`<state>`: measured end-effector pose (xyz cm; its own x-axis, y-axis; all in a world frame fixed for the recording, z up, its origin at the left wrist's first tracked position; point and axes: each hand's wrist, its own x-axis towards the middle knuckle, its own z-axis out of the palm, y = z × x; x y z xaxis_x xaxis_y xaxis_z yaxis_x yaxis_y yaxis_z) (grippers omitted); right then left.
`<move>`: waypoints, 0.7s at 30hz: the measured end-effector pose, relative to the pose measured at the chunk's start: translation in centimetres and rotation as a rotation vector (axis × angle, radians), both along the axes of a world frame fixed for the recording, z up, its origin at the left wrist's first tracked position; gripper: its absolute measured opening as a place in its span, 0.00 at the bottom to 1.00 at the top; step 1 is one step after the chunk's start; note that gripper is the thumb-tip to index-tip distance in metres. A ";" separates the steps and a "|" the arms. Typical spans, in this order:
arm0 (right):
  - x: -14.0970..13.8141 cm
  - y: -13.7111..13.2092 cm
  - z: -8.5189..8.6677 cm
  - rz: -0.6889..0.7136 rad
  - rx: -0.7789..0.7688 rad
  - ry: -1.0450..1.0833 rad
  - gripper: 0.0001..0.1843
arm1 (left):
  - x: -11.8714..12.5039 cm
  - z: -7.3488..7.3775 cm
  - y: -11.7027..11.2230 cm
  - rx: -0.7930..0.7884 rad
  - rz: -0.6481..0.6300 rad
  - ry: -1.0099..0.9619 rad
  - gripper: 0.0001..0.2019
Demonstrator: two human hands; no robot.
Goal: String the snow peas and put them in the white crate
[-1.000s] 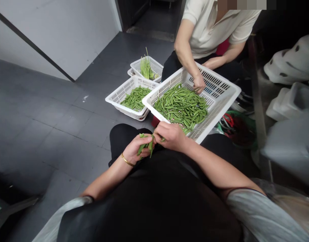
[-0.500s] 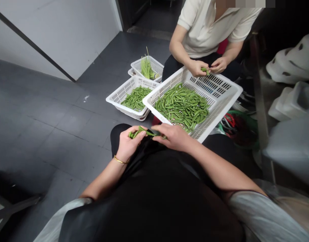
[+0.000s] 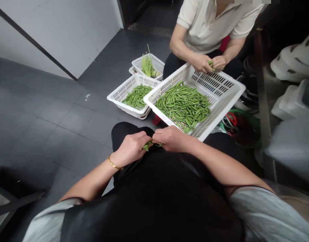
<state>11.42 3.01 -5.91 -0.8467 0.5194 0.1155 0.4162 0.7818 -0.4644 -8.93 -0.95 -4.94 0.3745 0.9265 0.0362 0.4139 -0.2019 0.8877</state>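
Over the black apron on my lap, my left hand [image 3: 134, 147] is closed around a few green pea pods [image 3: 146, 146], their ends poking out beneath the fingers. My right hand [image 3: 170, 138] meets it fingertip to fingertip in a pinch. A thin curled green piece [image 3: 159, 145] shows under the right fingers, and the pod part between the hands is mostly hidden. Just beyond my hands, a large white slotted basket [image 3: 226, 116] rests tilted across the knees, with many pea pods [image 3: 183, 104] spread on its bottom.
A smaller white basket [image 3: 114, 97] of trimmed-looking pods stands on the floor, a basket of long green stalks [image 3: 148, 65] behind it. A co-worker's hands [image 3: 207, 63] hold pods over the large basket's far edge. White containers [image 3: 293, 101] stand at right.
My left hand has turned palm-down, hiding most of its pods, and both hands have come together at the fingertips. The co-worker's hands have also closed together.
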 end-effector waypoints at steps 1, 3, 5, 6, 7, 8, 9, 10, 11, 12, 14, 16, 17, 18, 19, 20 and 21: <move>-0.2 -0.1 -0.1 -0.033 -0.033 0.083 0.10 | 0.5 -0.2 0.0 -0.011 0.014 -0.019 0.02; -0.3 -0.3 -0.5 -0.142 -0.118 0.266 0.12 | 1.4 -1.0 0.1 -0.096 0.130 -0.162 0.04; 0.0 -0.5 -0.9 -0.252 -0.201 0.388 0.13 | 1.9 -1.8 0.2 -0.224 0.292 -0.398 0.07; 0.2 -0.6 -1.0 -0.293 -0.234 0.415 0.12 | 2.0 -2.2 0.3 -0.277 0.364 -0.525 0.08; 0.5 -0.6 -1.1 -0.321 -0.260 0.428 0.12 | 1.8 -2.4 0.6 -0.314 0.423 -0.642 0.09; 0.9 -0.6 -1.2 -0.341 -0.281 0.431 0.12 | 1.4 -2.6 0.9 -0.335 0.471 -0.741 0.09; 1.2 -0.4 -1.2 -0.359 -0.300 0.426 0.11 | 0.9 -2.7 1.2 -0.348 0.508 -0.824 0.09; 1.6 -0.2 -1.2 -0.375 -0.317 0.414 0.11 | 0.2 -2.7 1.6 -0.362 0.534 -0.894 0.09; 1.9 0.1 -1.2 -0.382 -0.337 0.390 0.11 | -0.4 -2.7 2.0 -0.380 0.552 -0.954 0.09; 2.2 0.4 -1.1 -0.387 -0.359 0.349 0.11 | -1.1 -2.7 2.3 -0.402 0.563 -1.004 0.09; 2.5 1.0 -1.1 -0.417 -0.390 0.230 0.11 | -2.0 -2.6 2.7 -0.450 0.571 -1.085 0.08; 2.5 1.5 -1.2 -0.488 -0.396 0.151 0.20 | -2.4 -2.6 2.8 -0.506 0.563 -1.134 0.06; 2.5 1.7 -1.3 -0.527 -0.404 0.159 0.24 | -2.4 -2.6 2.7 -0.536 0.553 -1.147 0.05; 2.3 1.9 -1.3 -0.556 -0.437 0.206 0.24 | -2.3 -2.5 2.6 -0.569 0.534 -1.152 0.06; 2.1 2.0 -1.4 -0.575 -0.506 0.291 0.22 | -2.1 -2.5 2.5 -0.597 0.504 -1.151 0.09; 1.9 2.1 -1.5 -0.589 -0.614 0.403 0.18 | -1.8 -2.5 2.4 -0.616 0.465 -1.143 0.11; 1.6 2.1 -1.6 -0.598 -0.751 0.531 0.14 | -1.4 -2.4 2.3 -0.622 0.424 -1.123 0.12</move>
